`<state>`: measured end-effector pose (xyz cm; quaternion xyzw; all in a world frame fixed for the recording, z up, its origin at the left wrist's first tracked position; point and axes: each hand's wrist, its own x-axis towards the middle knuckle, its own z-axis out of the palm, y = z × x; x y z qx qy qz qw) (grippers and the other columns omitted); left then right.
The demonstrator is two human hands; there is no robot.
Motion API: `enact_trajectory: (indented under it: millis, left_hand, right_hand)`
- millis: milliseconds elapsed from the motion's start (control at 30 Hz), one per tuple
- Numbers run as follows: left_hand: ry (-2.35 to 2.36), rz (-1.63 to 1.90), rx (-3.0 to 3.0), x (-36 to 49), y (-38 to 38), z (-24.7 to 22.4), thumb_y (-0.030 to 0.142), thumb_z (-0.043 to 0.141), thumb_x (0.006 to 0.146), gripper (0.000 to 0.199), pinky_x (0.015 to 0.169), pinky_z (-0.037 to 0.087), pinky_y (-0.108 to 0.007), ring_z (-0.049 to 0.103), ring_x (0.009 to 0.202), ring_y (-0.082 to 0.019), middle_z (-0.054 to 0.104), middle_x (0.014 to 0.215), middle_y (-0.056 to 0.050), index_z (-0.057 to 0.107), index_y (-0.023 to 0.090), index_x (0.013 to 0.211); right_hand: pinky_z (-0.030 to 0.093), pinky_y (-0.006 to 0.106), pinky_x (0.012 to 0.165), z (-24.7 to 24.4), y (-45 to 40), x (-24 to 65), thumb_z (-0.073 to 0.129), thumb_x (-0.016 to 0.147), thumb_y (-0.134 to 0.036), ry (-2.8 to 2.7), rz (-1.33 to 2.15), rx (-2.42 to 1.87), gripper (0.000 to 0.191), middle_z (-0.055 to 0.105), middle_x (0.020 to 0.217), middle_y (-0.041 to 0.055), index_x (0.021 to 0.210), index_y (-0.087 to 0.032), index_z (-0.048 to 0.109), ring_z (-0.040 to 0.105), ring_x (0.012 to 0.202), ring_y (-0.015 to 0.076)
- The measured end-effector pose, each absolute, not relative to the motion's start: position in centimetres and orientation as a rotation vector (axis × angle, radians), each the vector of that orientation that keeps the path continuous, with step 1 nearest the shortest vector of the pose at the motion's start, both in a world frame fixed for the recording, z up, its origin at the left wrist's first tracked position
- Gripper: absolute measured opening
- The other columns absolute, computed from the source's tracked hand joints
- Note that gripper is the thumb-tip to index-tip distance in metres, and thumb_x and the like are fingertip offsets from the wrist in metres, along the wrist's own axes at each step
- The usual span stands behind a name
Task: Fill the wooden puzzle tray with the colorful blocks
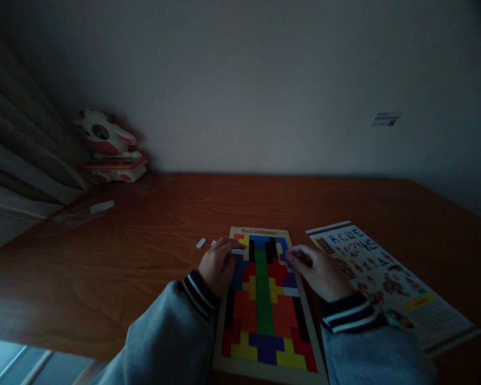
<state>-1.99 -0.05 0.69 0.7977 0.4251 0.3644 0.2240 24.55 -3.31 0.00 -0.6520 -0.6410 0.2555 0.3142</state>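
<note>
A wooden tray puzzle (270,377), filled with flat coloured block pieces, lies on the table in front of me. A long green strip (263,294) runs down its middle. My left hand (218,264) rests over the tray's upper left edge, index finger stretched out onto the pieces and the others loosely bent. At the upper right edge, my right hand (320,270) has thumb and index finger pinched together by a small purple piece (282,258). Whether that piece is gripped or merely touched is unclear. Two small white tiles (201,243) lie left of the tray, one partly behind my left hand.
A printed pattern sheet (428,315) lies right of the tray, partly under my right forearm. The brown wooden table (144,256) meets a wall behind. A cow-shaped toy (112,147) stands at the back left beside a curtain (20,144). A pale strip (102,207) lies near it.
</note>
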Motion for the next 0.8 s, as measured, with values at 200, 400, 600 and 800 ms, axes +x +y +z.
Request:
enact_trajectory:
  millis: [200, 400, 600, 800]
  left_hand:
    - [1.233, 0.957, 2.228, -1.8, -0.2, 0.5, 0.004, 0.048, 0.082, 0.032, 0.069, 0.054, -0.027, 0.064, 0.075, -0.014, 0.067, 0.104, -0.007, 0.068, 0.018, 0.102]
    - [1.296, 1.002, 2.378, -2.6, 0.5, 0.4, 0.007, 0.046, 0.086, 0.031, 0.086, 0.054, -0.035, 0.065, 0.097, -0.020, 0.068, 0.105, -0.007, 0.069, 0.020, 0.102]
    - [1.658, 0.745, 2.642, -6.1, 2.5, -0.1, 0.014, 0.044, 0.092, 0.029, 0.098, 0.048, -0.048, 0.061, 0.110, -0.026, 0.066, 0.121, -0.011, 0.067, 0.018, 0.110]
    - [1.772, 0.497, 2.634, -6.5, 2.3, -0.6, 0.029, 0.047, 0.097, 0.027, 0.101, 0.048, -0.049, 0.059, 0.118, -0.028, 0.061, 0.135, -0.009, 0.069, 0.022, 0.110]
  right_hand:
    - [0.048, 0.032, 0.063, -0.3, -3.3, 24.8, 0.058, 0.084, -0.046, -1.795, 0.564, -1.763, 0.027, 0.065, 0.078, 0.0038, 0.091, -0.022, 0.067, 0.061, 0.070, 0.0186]
    - [0.050, 0.034, 0.067, -0.5, -3.4, 25.1, 0.055, 0.085, -0.050, -1.784, 0.646, -1.763, 0.032, 0.065, 0.082, 0.0047, 0.096, -0.021, 0.062, 0.062, 0.072, 0.0194]
    - [0.053, 0.036, 0.081, -0.9, -3.2, 25.3, 0.045, 0.092, -0.048, -1.704, 0.602, -1.723, 0.031, 0.071, 0.098, 0.0073, 0.102, -0.023, 0.062, 0.067, 0.091, 0.0216]
    - [0.047, 0.043, 0.097, -1.6, -2.6, 24.5, 0.032, 0.098, -0.037, -1.904, 0.249, -1.791, 0.046, 0.065, 0.111, 0.0145, 0.130, -0.018, 0.059, 0.061, 0.109, 0.0267]
